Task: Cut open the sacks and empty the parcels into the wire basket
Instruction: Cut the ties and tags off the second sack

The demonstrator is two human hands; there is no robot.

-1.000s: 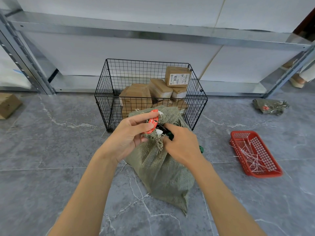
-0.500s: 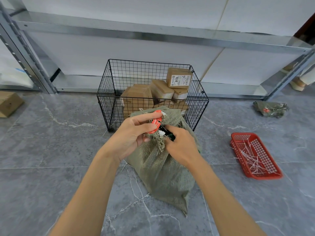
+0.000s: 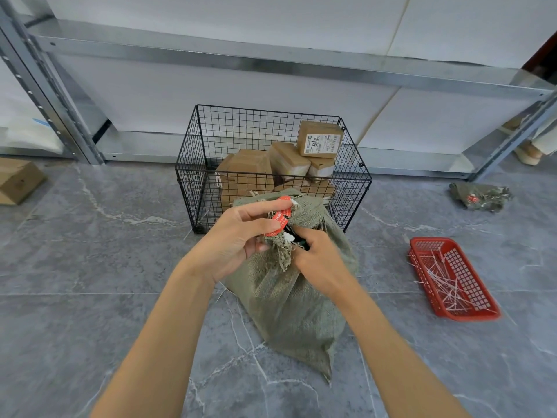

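A green woven sack [image 3: 289, 300] lies on the floor, its tied neck leaning against the black wire basket [image 3: 196, 176]. My left hand [image 3: 238, 236] pinches the bunched neck and its red tag [image 3: 278, 221] between thumb and fingers. My right hand [image 3: 319, 260] grips a dark cutting tool [image 3: 300, 239] pressed against the neck just below the tag; most of the tool is hidden in my fist. Several brown cardboard parcels [image 3: 289, 158] are piled in the basket.
A red plastic tray [image 3: 452, 279] with several cut white ties sits on the floor at the right. A crumpled empty sack [image 3: 479, 196] lies beyond it. A cardboard box [image 3: 16, 181] is at far left. Metal shelving [image 3: 271, 58] runs behind the basket.
Both hands have stayed on the sack neck. The right hand has shifted slightly up and in toward the tag.
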